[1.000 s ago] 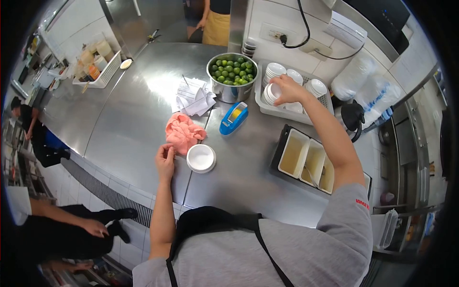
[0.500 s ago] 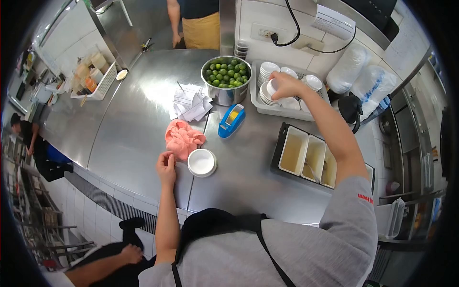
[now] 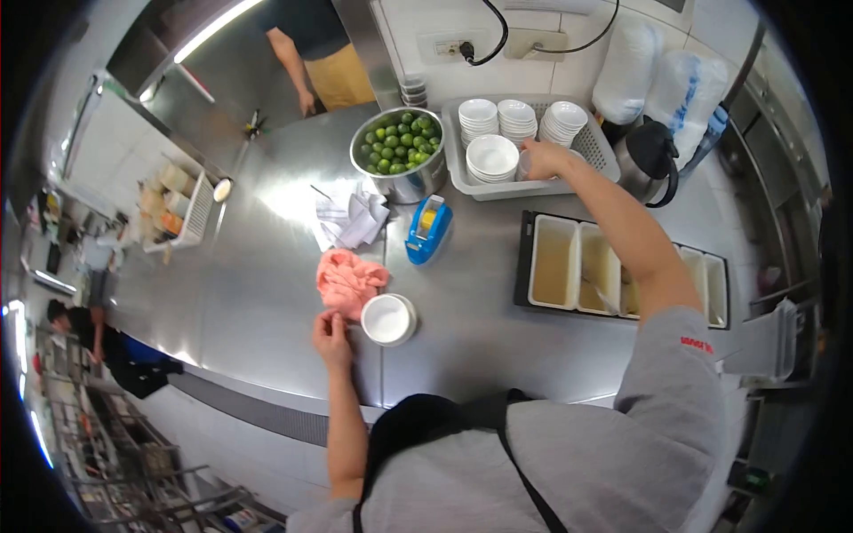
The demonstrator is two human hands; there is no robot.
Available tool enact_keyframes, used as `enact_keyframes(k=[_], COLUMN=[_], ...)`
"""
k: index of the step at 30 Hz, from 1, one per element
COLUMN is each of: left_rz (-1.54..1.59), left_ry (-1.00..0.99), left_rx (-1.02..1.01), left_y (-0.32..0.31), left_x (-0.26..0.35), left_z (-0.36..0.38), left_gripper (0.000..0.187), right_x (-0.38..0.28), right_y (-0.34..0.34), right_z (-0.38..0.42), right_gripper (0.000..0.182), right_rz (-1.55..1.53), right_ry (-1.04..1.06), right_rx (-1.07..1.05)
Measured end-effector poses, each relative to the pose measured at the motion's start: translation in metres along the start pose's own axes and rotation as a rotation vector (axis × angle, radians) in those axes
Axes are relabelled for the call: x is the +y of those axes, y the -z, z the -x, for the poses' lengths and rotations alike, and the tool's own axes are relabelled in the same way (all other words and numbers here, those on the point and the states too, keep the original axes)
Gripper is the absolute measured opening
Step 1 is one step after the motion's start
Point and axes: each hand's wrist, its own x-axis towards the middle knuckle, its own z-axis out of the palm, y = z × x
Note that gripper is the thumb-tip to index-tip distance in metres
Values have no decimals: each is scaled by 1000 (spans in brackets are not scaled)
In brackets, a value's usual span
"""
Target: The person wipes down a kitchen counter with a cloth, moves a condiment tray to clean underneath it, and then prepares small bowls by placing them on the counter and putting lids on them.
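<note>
My left hand (image 3: 330, 338) rests on the steel table with its fingers curled together and nothing visible in them. It is beside a crumpled pink cloth (image 3: 349, 282) and a small stack of white bowls (image 3: 388, 320). At the grey basket (image 3: 462, 182), my right hand (image 3: 544, 162) has its fingers closed at the front, just right of a stack of white bowls (image 3: 492, 158). What those fingers grip is too small and blurred to make out. More white bowl stacks (image 3: 478, 114) stand behind.
A metal pot of limes (image 3: 398, 147), crumpled papers (image 3: 351, 218) and a blue tape dispenser (image 3: 429, 231) stand mid-table. A black rack of sauce containers (image 3: 555, 262) lies under my right forearm. A thermos (image 3: 647, 162) is at right. A person (image 3: 333, 53) stands beyond the table.
The view has shifted. My right hand has moved from above the front-left bowl stack to its right side, lower in the basket. The white bowl it held no longer shows in it.
</note>
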Motion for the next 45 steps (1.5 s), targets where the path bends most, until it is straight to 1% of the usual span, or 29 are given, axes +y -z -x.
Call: enact_keyframes(k=[1,3,4,6,7,9,10,11,13,14,17,21,23,24,25,27,28,30,31,32,33,34,35,37,38,39,41,42,45], left_rz=[5,-1,18,33,45,46,13,5,-31,-37,34,47,-73,-67,-36,-10,-75,-137,-207,-280,-284,-197,-105,-89,-84,-77,-142,-148,-139], left_ry=[-14,-21,-21,-13,-16,7,12,16,-32,-48,-15,-7,-35,-32,-31,-19,-12,-17,-53,-88,-96,-91,-74,-20,-29,-44,-44,-64,-85], left_rx=[-1,9,3,6,0,50,52,56,3,-16,27,40,-1,-5,-11,-14,12,50,32,15,28,45,71,126,114,89,44,51,37], left_y=[0,-3,-4,-5,-6,-6,-6,-6,-6,-5,-6,-7,-7,-8,-8,-7,-9,-10,-12,-12,-12,-9,-5,-5,-7,-11,-10,-10,-5], left_x=[-2,4,6,4,3,2,1,0,-3,-3,4,3,-2,-3,-2,0,2,7,10,12,9,2,-2,-5,4,9,8,9,3], left_z=[0,0,1,1,0,2,1,1,-1,-1,4,2,-2,-4,-3,1,0,-1,0,0,-3,-4,1,3,1,0,0,1,-1], left_gripper=[8,8,8,8,8,8,8,8,8,7,7,7,9,9,9,9,9,9,10,10,10,10,10,9,9,8,8,8,7], right_x=[3,25,26,27,41,73,70,71,70,73,69,39,31,25,19,4,-12,-43,-52,-60,-68,-68,-63,-52,-54,-57,-56,-57,-70], right_y=[4,24,34,57,47,7,1,-8,-24,-26,-12,43,65,75,80,81,80,75,69,60,53,45,38,30,34,35,42,39,45], right_z=[0,-2,8,31,27,12,8,5,2,-1,7,35,45,48,46,40,37,26,23,18,9,1,-3,-7,-4,-8,-13,-16,-6], right_gripper=[82,70,70,55,55,51,55,55,69,79,79,77,83,86,86,84,84,83,83,84,85,84,84,81,75,75,73,71,70], right_rz=[72,-75,-76,188,194,184,162,158,269,213,227,220,243,216,218,6,11,-148,-146,-21,102,165,175,32,-1,13,-71,-164,-198], right_ry=[43,91,92,-198,-208,-131,-201,-195,-199,-264,-255,-312,-228,-147,-152,130,133,266,277,290,304,258,281,473,443,452,367,295,210], right_rx=[58,15,16,-217,-211,-118,-177,-183,98,73,3,-103,-5,-14,-18,50,45,10,16,36,59,7,-3,140,84,67,-9,-25,-2])
